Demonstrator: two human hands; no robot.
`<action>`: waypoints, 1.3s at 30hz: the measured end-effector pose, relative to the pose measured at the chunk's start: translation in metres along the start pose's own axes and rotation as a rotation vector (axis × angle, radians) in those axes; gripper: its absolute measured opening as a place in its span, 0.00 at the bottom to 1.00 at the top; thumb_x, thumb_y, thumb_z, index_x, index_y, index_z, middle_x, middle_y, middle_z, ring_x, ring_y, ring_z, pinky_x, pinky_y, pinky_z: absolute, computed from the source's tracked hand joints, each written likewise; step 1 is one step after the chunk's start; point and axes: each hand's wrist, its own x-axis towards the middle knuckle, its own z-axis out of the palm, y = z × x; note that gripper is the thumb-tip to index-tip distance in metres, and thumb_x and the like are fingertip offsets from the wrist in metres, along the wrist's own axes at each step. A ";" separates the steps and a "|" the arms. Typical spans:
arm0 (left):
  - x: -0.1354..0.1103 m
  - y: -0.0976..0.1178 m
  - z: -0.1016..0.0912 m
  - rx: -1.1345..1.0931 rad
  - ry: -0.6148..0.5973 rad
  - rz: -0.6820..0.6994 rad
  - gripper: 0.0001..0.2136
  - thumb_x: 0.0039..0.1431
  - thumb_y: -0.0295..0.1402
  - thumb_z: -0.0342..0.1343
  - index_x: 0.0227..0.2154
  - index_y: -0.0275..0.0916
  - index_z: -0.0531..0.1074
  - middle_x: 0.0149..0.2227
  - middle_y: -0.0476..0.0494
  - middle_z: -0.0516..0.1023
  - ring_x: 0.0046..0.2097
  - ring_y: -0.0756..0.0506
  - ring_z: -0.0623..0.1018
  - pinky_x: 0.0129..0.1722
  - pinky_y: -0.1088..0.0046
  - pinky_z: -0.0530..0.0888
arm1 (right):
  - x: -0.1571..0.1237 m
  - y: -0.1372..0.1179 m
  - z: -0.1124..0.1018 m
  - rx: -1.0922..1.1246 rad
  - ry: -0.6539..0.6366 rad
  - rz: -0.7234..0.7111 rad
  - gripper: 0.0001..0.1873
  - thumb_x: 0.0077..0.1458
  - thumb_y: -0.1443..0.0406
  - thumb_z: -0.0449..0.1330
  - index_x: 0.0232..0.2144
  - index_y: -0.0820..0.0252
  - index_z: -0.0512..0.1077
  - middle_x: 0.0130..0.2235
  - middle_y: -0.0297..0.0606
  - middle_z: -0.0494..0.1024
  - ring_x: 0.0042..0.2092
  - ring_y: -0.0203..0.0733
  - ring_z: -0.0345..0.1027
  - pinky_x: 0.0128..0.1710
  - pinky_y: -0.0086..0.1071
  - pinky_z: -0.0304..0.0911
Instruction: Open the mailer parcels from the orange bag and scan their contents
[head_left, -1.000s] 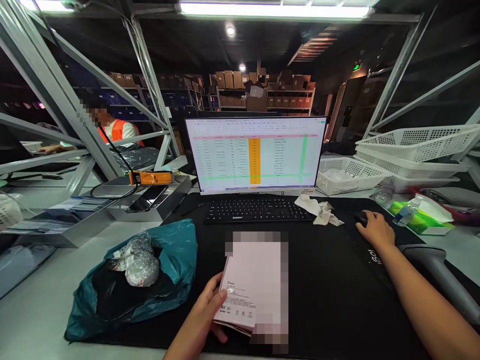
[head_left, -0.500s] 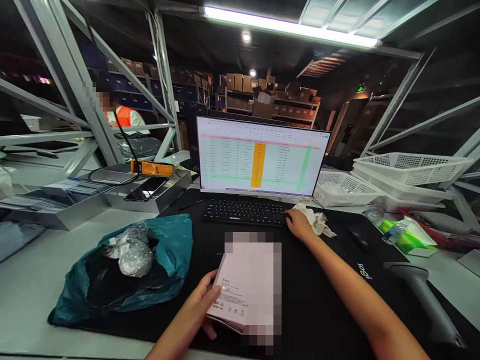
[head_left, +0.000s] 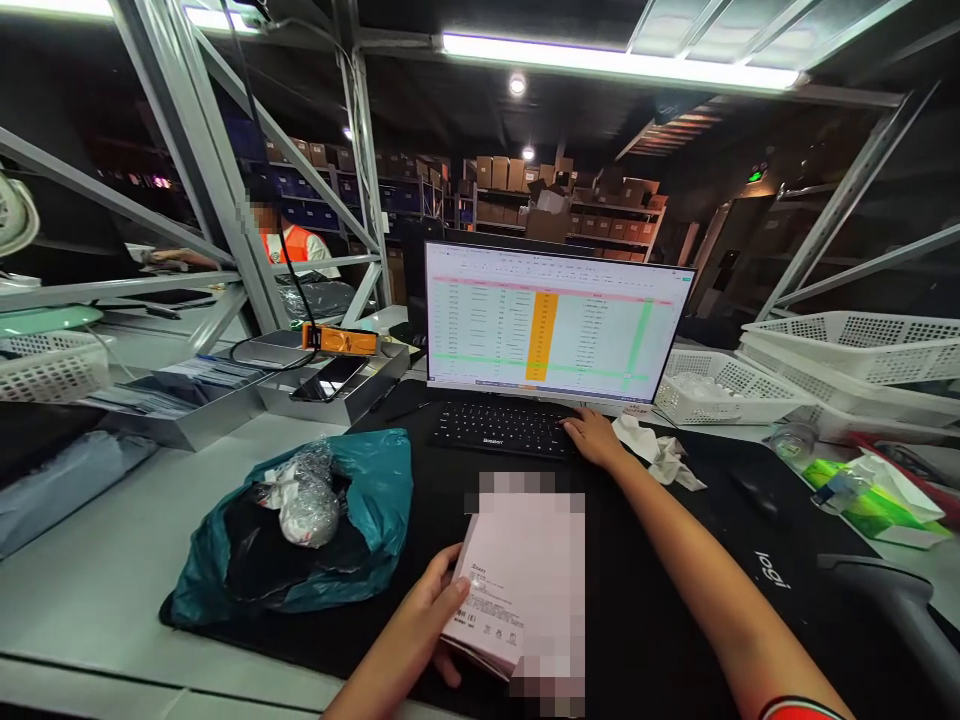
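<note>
A pale pink box (head_left: 517,570) with small printed text is in my left hand (head_left: 442,610), thumb on its front and fingers round its left edge. Part of the box is blurred out. My right hand (head_left: 596,438) rests with fingers stretched over the right-hand keys of the black keyboard (head_left: 495,425). Behind the keyboard, a monitor (head_left: 480,310) shows a spreadsheet with an orange column. To the left lies a teal plastic bag (head_left: 382,500), opened out, with a bubble-wrapped item (head_left: 307,510) on it.
Crumpled tissue (head_left: 664,455) lies right of my right hand. Farther right are a mouse (head_left: 757,495), a scanner (head_left: 892,590), a green tissue pack (head_left: 877,500) and white baskets (head_left: 847,350). Metal trays with a phone (head_left: 330,378) stand left. A person in an orange vest (head_left: 296,245) is behind.
The camera has turned a little left, so the scene sits farther right. My right hand has moved left onto the keyboard's keys. My left hand still holds the box.
</note>
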 end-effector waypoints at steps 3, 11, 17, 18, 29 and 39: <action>0.002 -0.004 -0.003 0.017 -0.021 -0.004 0.35 0.52 0.53 0.62 0.57 0.40 0.59 0.33 0.46 0.76 0.28 0.46 0.77 0.12 0.78 0.72 | -0.019 0.009 -0.008 0.044 0.071 -0.022 0.22 0.69 0.63 0.42 0.48 0.60 0.75 0.56 0.46 0.69 0.58 0.47 0.60 0.60 0.43 0.56; 0.003 -0.006 -0.002 0.026 0.030 0.022 0.35 0.51 0.52 0.63 0.56 0.39 0.61 0.34 0.44 0.77 0.29 0.45 0.77 0.10 0.80 0.70 | -0.073 0.001 -0.002 0.024 0.129 -0.135 0.15 0.59 0.66 0.56 0.46 0.53 0.76 0.58 0.38 0.68 0.61 0.48 0.56 0.62 0.44 0.52; 0.000 -0.004 0.000 0.015 0.072 -0.001 0.36 0.50 0.51 0.65 0.57 0.39 0.60 0.30 0.46 0.77 0.26 0.46 0.77 0.10 0.78 0.71 | -0.076 0.031 -0.007 -0.006 0.329 0.085 0.18 0.54 0.73 0.50 0.43 0.63 0.75 0.50 0.47 0.72 0.54 0.51 0.61 0.56 0.46 0.56; 0.001 -0.004 -0.001 0.014 0.074 -0.003 0.36 0.49 0.51 0.65 0.57 0.39 0.60 0.31 0.45 0.78 0.26 0.45 0.77 0.10 0.78 0.71 | -0.077 0.035 -0.007 -0.012 0.343 0.100 0.17 0.54 0.73 0.50 0.41 0.63 0.75 0.48 0.47 0.72 0.54 0.51 0.61 0.55 0.46 0.57; 0.007 -0.015 -0.008 -0.003 0.034 0.007 0.38 0.47 0.51 0.67 0.57 0.41 0.60 0.34 0.44 0.79 0.25 0.46 0.77 0.12 0.77 0.70 | -0.083 0.016 0.002 -0.063 0.357 -0.022 0.15 0.58 0.68 0.52 0.45 0.63 0.73 0.56 0.48 0.67 0.59 0.51 0.58 0.60 0.47 0.55; 0.005 -0.019 -0.007 -0.090 -0.109 0.228 0.41 0.40 0.49 0.71 0.56 0.38 0.64 0.46 0.35 0.78 0.46 0.37 0.79 0.42 0.66 0.73 | -0.087 0.009 0.003 0.009 0.344 -0.276 0.16 0.55 0.60 0.53 0.40 0.58 0.76 0.49 0.51 0.72 0.51 0.59 0.66 0.51 0.56 0.65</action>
